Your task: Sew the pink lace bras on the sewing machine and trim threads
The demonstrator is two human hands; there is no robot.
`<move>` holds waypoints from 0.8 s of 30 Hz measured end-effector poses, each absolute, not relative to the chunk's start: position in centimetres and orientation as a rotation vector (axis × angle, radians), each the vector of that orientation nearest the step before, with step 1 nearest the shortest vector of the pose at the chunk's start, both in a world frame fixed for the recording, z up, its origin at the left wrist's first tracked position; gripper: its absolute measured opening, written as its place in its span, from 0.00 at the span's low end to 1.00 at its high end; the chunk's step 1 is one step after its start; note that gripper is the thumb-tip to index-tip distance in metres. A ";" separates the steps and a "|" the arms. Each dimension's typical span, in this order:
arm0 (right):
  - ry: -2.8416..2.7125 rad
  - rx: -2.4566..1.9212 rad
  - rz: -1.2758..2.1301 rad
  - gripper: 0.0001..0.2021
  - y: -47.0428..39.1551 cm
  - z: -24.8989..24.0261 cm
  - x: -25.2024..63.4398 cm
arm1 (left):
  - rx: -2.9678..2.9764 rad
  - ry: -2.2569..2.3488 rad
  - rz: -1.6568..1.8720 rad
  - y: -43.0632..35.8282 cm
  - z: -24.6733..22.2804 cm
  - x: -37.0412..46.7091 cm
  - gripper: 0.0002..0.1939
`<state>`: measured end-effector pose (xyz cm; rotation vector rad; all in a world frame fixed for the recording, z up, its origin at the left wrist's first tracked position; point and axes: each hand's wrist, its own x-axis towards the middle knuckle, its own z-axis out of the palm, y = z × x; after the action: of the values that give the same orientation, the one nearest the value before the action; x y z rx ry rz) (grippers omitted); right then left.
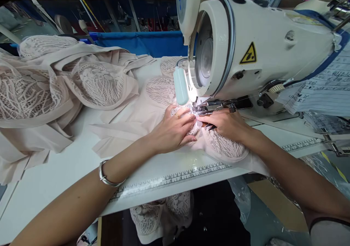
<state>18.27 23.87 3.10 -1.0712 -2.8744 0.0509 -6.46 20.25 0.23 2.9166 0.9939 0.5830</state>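
A pale pink lace bra lies on the sewing machine bed, partly under the needle area, where a bright light shines. My left hand, wearing a ring, is on the lace just left of the needle, with a fold of it between thumb and fingers. From the right, my right hand closes on the bra's edge beside the presser foot, its index finger pointing toward my left fingertips. A dark pointed tool sticks out beneath the right hand; its kind is mostly hidden. The exact stitching spot is lost in glare.
The white sewing machine head stands over the right side, with a mint-coloured lamp beside the needle. Several lace bras are heaped at left. A printed ruler runs along the table's front edge. Another lace piece hangs below.
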 end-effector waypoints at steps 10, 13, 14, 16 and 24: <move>-2.812 -1.244 -0.101 0.14 22.9 2.9 19.7 | 2.885 1.048 0.508 20.0 0.6 -6.0 0.22; -2.829 -1.246 -0.150 0.13 22.0 2.7 20.1 | 2.897 1.019 0.492 19.8 0.6 -5.8 0.26; -2.846 -1.217 -0.171 0.19 21.8 2.8 20.1 | 2.897 1.015 0.487 19.8 0.7 -5.8 0.27; -2.887 -1.148 -0.177 0.31 21.7 2.9 19.9 | 2.901 1.018 0.496 19.8 0.7 -5.8 0.28; -2.888 -1.220 -0.059 0.35 22.6 3.3 19.0 | 2.933 1.052 0.516 20.0 0.5 -6.0 0.27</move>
<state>18.98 22.62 3.27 -1.2204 -2.8884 -0.0588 -6.01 19.97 0.49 2.9329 1.0518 0.5155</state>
